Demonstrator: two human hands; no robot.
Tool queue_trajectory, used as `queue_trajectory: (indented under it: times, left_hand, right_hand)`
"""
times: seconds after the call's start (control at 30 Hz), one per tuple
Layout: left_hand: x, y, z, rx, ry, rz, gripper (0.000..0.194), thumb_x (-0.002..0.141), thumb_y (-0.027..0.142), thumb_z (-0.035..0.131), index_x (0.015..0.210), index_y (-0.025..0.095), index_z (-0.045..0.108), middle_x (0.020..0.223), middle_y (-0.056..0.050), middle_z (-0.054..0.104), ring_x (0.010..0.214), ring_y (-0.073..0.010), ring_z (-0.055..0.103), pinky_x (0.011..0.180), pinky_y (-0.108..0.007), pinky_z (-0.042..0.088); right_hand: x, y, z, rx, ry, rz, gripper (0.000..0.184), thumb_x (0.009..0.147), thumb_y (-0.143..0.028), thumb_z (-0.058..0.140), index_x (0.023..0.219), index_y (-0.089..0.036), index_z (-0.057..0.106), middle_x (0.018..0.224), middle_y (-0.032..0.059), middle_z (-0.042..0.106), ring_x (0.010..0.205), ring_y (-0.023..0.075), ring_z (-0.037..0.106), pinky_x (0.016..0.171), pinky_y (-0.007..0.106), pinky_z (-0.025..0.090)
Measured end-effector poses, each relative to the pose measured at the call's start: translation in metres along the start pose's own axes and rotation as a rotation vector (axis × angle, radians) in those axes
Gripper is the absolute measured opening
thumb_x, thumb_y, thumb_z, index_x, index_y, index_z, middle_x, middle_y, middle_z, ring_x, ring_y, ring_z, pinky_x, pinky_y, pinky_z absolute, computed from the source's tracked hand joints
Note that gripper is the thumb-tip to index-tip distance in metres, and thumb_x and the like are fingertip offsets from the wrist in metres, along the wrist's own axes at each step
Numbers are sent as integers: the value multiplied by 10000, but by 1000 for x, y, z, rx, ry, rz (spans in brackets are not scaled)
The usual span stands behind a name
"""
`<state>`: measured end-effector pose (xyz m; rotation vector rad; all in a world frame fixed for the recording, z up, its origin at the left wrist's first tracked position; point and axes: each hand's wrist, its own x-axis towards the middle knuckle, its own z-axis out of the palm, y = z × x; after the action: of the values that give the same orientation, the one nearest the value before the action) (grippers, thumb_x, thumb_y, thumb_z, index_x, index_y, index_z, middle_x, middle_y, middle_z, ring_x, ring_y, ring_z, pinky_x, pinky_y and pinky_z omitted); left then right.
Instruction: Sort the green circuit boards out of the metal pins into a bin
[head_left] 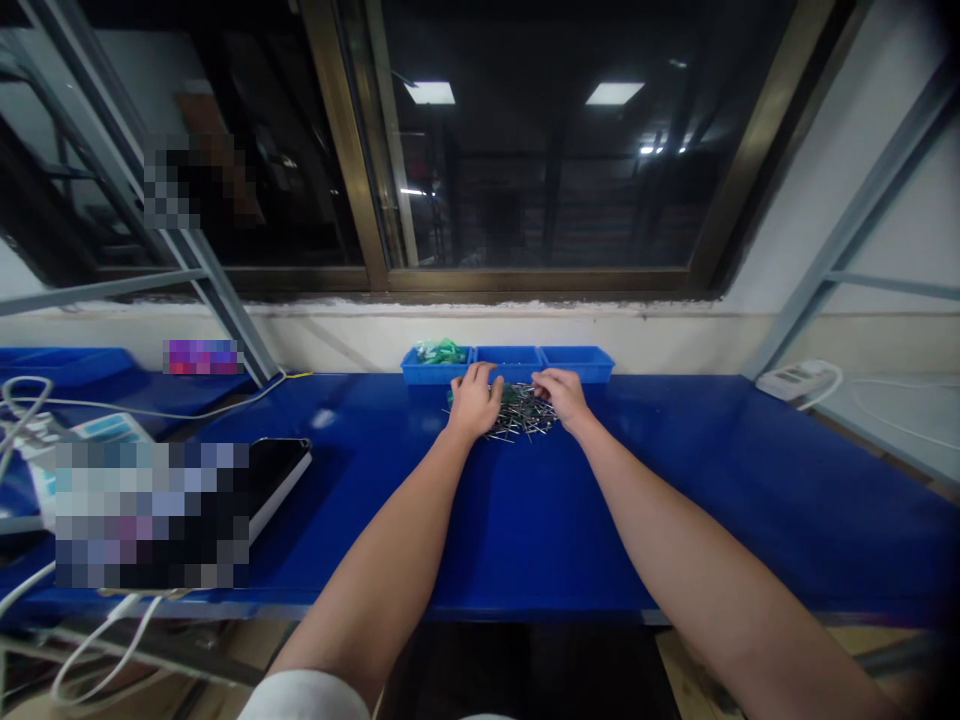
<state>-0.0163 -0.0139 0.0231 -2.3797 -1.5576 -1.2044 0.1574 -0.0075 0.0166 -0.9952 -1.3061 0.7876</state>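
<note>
A loose pile of thin metal pins or nails lies on the blue tabletop, with something dark green among them. My left hand rests at the pile's left side, fingers apart and bent forward toward the bins; I make out nothing in it. Over the right side of the pile, my right hand has thumb and fingers drawn together in a pinch. Whatever sits between those fingertips is too small to name. Just behind both hands stands a blue three-part bin. Green pieces in clear plastic fill its left compartment.
On the left, a dark-topped device, partly blurred out, sits near white cables. A white power strip lies at the right back. Grey metal posts flank the blue table, and a window is behind it.
</note>
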Motion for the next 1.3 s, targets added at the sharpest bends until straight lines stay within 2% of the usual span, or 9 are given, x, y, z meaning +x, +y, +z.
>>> queue_trajectory:
  times: [0.17,0.3,0.37,0.47,0.57,0.7,0.9,1.03,1.3]
  left_hand:
    - [0,-3,2,28,-5,-30,320,891,311,326,1163,218,466,1243,-90,499,1144,-209,460,951,-402,323]
    - [0,-4,3,70,-26,5,354,875,270,344,1208,202,446,1310,-113,443,1208,-224,407,969,-416,309]
    - [0,-5,4,84,-42,8,384,868,267,357,1239,201,427,1338,-115,420,1228,-232,387,977,-423,306]
    - [1,-9,6,101,-75,-8,409,862,307,379,1254,205,431,1350,-109,420,1235,-240,383,988,-424,306]
    - [1,-13,9,121,-115,-8,394,860,357,390,1213,212,491,1341,-99,443,1237,-246,384,997,-429,302]
    - [1,-15,12,120,-149,27,338,864,340,380,1122,227,568,1301,-78,494,1214,-238,414,983,-434,314]
    - [1,-13,10,77,-130,45,301,823,189,393,1030,232,607,1214,-51,563,1133,-208,480,949,-400,330]
    - [1,-12,8,31,-155,29,290,793,150,404,955,240,627,1157,-38,591,1100,-202,500,924,-388,338]
    - [0,-13,9,3,-242,-26,170,758,234,490,735,237,658,1030,-21,621,1010,-209,534,906,-418,319]
  right_hand:
    - [15,12,-17,-21,206,-7,279,635,-404,601,739,-150,647,653,31,627,615,147,536,506,238,367]
    - [21,17,-28,79,167,30,575,641,-344,573,1192,-194,512,1152,90,595,854,189,588,515,231,407]
    - [21,18,-29,71,156,51,654,642,-327,568,1272,-213,432,1220,97,555,878,191,592,538,246,433]
    - [18,20,-24,-100,140,31,586,629,-304,582,1195,-173,508,1018,86,649,798,184,602,609,284,460]
    - [12,20,-16,-369,79,-65,313,622,-255,584,913,-161,653,749,37,665,703,172,591,694,315,453]
    - [4,15,-10,-637,-83,-188,101,629,-212,599,687,-189,678,678,21,638,683,170,561,703,309,429]
    - [-1,9,-5,-789,-291,-332,208,673,-227,634,871,-215,699,802,39,615,808,185,499,788,328,389]
    - [-3,10,3,-862,-337,-340,251,753,-301,594,981,-237,677,879,58,588,879,207,463,832,363,356]
    - [-3,14,10,-881,-336,-344,171,777,-245,567,901,-222,682,861,62,578,884,208,449,831,356,346]
